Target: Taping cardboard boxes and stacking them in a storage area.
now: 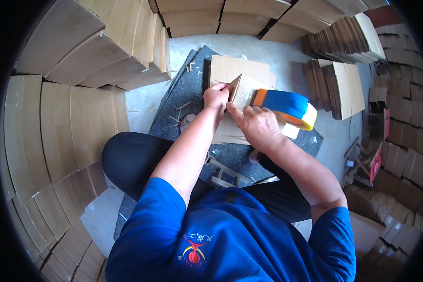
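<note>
A small cardboard box [243,90] stands tilted in front of me, over flat cardboard sheets [221,67]. My left hand [216,97] is closed on the box's left side, thumb and fingers at its edge. With its index finger stretched to the box's near lower corner, my right hand [258,124] comes in from the right. Its other fingers curl against a blue and orange tape dispenser [284,102] carrying a wide yellow-rimmed roll. The dispenser's orange front end meets the box's right side. The fingertips on the dispenser are hidden.
A dark mat [171,110] with cardboard scraps lies beneath the work. Tall carton stacks [61,122] rise at the left, more cartons [244,21] at the back. Folded cardboard bundles [336,87] stand at the right. My bent legs flank a small slatted wooden piece [225,174].
</note>
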Demonstrator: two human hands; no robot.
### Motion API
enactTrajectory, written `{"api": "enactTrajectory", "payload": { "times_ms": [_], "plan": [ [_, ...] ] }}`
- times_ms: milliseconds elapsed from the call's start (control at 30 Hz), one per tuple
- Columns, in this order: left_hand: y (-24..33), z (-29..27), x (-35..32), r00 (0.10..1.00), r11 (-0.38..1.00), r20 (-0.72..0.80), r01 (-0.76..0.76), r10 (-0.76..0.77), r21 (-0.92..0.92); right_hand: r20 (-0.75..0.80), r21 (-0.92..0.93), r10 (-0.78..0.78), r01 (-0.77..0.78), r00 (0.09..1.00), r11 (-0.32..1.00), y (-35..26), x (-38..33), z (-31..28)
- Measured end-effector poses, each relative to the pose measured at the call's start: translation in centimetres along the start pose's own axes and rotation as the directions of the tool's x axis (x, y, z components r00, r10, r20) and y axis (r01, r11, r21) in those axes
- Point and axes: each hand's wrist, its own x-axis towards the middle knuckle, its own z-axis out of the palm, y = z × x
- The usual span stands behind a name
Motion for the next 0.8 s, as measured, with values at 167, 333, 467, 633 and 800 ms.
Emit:
{"api": "enactTrajectory", "payload": {
  "times_ms": [167,333,467,633,800],
  "plan": [
    [-0.1,-0.3,-0.2,1.0,1.0,0.015,-0.01,0.009,0.024,-0.385,-0.031,0.277,-0.313,0.88,0.949,5.9,-3.7,-7.1],
    [-1.6,0.4,0.3,0.999,0.999,0.031,-0.042,0.042,-0.001,-0.169,0.332,0.535,-0.464,0.828,0.821,8.9,-4.7,-2.4],
    [-2.6,-1.6,2.9,0.913,0.926,-0.405,0.197,-0.053,0.322,-0.175,0.283,0.534,-0.477,0.827,0.832,8.2,-3.9,-2.7],
    [-0.7,0.0,-1.8,0.755,0.695,-0.099,-0.534,0.649,0.48,-0.226,0.3,0.543,-0.473,0.809,0.829,8.9,-5.2,-1.9],
    [1.8,0.4,-3.0,0.949,0.781,0.315,-0.201,0.005,0.592,-0.187,0.356,0.54,-0.456,0.821,0.816,8.7,-4.3,-2.4]
  ]
}}
